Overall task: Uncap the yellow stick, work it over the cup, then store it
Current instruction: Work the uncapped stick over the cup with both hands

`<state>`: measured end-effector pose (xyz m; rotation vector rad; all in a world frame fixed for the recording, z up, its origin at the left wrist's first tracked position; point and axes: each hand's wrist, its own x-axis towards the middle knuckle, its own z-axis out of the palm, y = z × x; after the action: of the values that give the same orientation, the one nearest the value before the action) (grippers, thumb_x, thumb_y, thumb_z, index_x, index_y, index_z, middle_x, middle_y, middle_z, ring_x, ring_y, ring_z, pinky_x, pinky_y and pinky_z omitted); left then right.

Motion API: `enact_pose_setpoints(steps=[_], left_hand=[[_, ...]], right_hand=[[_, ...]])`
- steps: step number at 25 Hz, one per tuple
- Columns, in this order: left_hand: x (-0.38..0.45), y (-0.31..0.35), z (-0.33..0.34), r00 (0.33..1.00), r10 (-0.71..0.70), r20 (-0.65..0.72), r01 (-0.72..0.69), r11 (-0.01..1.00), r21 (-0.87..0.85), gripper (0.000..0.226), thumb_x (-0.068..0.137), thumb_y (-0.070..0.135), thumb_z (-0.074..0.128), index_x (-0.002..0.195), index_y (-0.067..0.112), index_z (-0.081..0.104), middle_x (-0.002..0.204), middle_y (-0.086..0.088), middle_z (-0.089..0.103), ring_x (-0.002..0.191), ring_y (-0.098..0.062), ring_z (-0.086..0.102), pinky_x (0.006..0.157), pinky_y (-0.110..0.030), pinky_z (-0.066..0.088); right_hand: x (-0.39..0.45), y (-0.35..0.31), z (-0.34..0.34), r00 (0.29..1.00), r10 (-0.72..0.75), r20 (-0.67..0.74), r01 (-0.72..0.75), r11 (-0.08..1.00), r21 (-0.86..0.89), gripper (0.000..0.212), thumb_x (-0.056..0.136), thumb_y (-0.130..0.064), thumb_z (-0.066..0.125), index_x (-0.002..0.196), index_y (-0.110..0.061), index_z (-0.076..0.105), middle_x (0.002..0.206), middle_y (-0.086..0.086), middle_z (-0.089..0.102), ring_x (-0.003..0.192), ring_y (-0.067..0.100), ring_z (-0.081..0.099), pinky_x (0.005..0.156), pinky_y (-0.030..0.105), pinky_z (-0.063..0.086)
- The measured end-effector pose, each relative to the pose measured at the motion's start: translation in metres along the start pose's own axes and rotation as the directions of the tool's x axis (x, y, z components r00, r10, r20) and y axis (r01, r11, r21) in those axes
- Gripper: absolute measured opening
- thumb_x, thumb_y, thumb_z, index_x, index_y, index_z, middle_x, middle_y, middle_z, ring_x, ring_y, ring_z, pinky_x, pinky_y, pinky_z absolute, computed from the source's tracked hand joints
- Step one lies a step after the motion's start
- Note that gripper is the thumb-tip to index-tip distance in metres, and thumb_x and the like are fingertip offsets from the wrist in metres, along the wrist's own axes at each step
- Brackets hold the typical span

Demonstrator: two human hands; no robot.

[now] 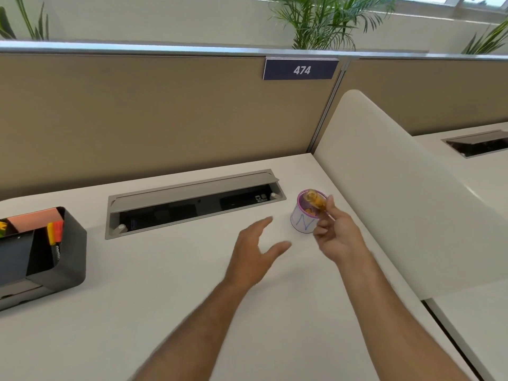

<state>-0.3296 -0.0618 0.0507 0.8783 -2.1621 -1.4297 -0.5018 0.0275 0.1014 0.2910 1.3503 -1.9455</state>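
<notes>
Right hand (334,235) pinches the yellow stick (317,202) (blurred, perhaps translucent) over the round cup (302,222); left hand (254,255) spread.

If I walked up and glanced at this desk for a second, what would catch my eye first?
Probably the right hand, holding a yellow stick tilted over the purple rim of a small white cup near the desk's right side. The left hand hovers open beside it, holding nothing. Farther off, a black organizer with bright markers sits at the left edge, and a blue 474 sign hangs on the partition.
</notes>
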Motion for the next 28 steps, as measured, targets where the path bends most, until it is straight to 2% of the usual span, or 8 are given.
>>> enact_pose_setpoints(steps=[6, 8, 10, 13, 16, 21, 25, 28], left_hand=[[0.047, 0.054, 0.031, 0.967, 0.244, -0.079, -0.253, 0.957, -0.142, 0.04, 0.083, 0.03, 0.078, 0.121, 0.034, 0.064, 0.118, 0.015, 0.068, 0.113, -0.009, 0.058, 0.095, -0.037, 0.051], [0.054, 0.055, 0.036, 0.947, 0.307, -0.092, -0.314, 0.947, -0.072, 0.032, 0.085, 0.026, 0.076, 0.115, 0.032, 0.068, 0.111, 0.009, 0.073, 0.104, -0.012, 0.062, 0.089, -0.041, 0.055], [0.061, 0.055, 0.037, 0.938, 0.331, -0.1, -0.332, 0.943, 0.013, 0.029, 0.086, 0.027, 0.075, 0.114, 0.03, 0.07, 0.108, 0.007, 0.075, 0.098, -0.01, 0.064, 0.084, -0.038, 0.057], [0.074, 0.057, 0.034, 0.933, 0.348, -0.093, -0.337, 0.934, 0.117, 0.024, 0.086, 0.023, 0.075, 0.109, 0.026, 0.073, 0.102, 0.004, 0.076, 0.089, -0.011, 0.065, 0.078, -0.04, 0.057], [0.087, 0.059, 0.033, 0.92, 0.389, -0.049, -0.367, 0.899, 0.241, 0.026, 0.083, 0.019, 0.077, 0.108, 0.021, 0.074, 0.094, -0.001, 0.073, 0.081, -0.018, 0.065, 0.073, -0.041, 0.058], [0.1, 0.065, 0.042, 0.913, 0.409, 0.001, -0.391, 0.873, 0.292, 0.022, 0.081, 0.014, 0.077, 0.102, 0.013, 0.076, 0.091, -0.008, 0.074, 0.077, -0.023, 0.066, 0.071, -0.041, 0.058], [0.112, 0.07, 0.043, 0.904, 0.417, 0.091, -0.422, 0.842, 0.335, 0.017, 0.083, 0.012, 0.073, 0.099, 0.013, 0.077, 0.087, -0.01, 0.075, 0.076, -0.026, 0.066, 0.071, -0.044, 0.057], [0.121, 0.07, 0.04, 0.904, 0.399, 0.151, -0.426, 0.823, 0.375, 0.018, 0.084, 0.011, 0.073, 0.101, 0.014, 0.076, 0.089, -0.01, 0.074, 0.079, -0.026, 0.066, 0.073, -0.042, 0.057]], right_hand=[[-0.019, 0.008, 0.002, 0.965, 0.187, 0.184, -0.19, 0.982, -0.004, 0.026, 0.091, -0.035, 0.07, 0.103, -0.011, 0.069, 0.083, 0.001, 0.066, 0.043, 0.005, 0.045, 0.033, 0.017, 0.035], [-0.017, 0.001, 0.001, 0.985, 0.107, 0.132, -0.093, 0.99, -0.107, 0.027, 0.09, -0.034, 0.071, 0.103, -0.011, 0.072, 0.087, 0.004, 0.069, 0.056, 0.01, 0.053, 0.04, 0.02, 0.043], [-0.014, -0.006, -0.005, 0.981, -0.185, 0.059, 0.194, 0.947, -0.256, 0.019, 0.088, -0.029, 0.073, 0.104, -0.018, 0.073, 0.095, 0.002, 0.074, 0.077, 0.017, 0.064, 0.052, 0.025, 0.051], [-0.014, -0.014, -0.019, 0.668, -0.703, 0.243, 0.715, 0.517, -0.471, 0.023, 0.076, -0.016, 0.077, 0.096, -0.028, 0.071, 0.107, -0.006, 0.072, 0.08, 0.011, 0.067, 0.059, 0.019, 0.053], [-0.008, -0.013, -0.023, 0.48, -0.714, 0.51, 0.787, 0.094, -0.61, 0.033, 0.073, -0.014, 0.086, 0.101, -0.028, 0.074, 0.119, -0.003, 0.065, 0.093, 0.011, 0.066, 0.063, 0.008, 0.053], [0.018, -0.016, -0.016, 0.587, -0.663, 0.465, 0.708, 0.142, -0.692, 0.027, 0.08, -0.013, 0.082, 0.106, -0.014, 0.077, 0.128, 0.003, 0.065, 0.106, 0.013, 0.064, 0.078, 0.026, 0.06], [0.036, -0.016, -0.018, 0.701, -0.598, 0.389, 0.649, 0.308, -0.696, 0.021, 0.084, -0.013, 0.078, 0.105, -0.011, 0.076, 0.13, 0.004, 0.065, 0.115, 0.014, 0.061, 0.086, 0.005, 0.049], [0.045, -0.017, -0.016, 0.782, -0.524, 0.336, 0.589, 0.45, -0.671, 0.024, 0.082, -0.011, 0.08, 0.105, -0.01, 0.076, 0.122, 0.004, 0.068, 0.105, 0.021, 0.068, 0.093, 0.039, 0.059]])
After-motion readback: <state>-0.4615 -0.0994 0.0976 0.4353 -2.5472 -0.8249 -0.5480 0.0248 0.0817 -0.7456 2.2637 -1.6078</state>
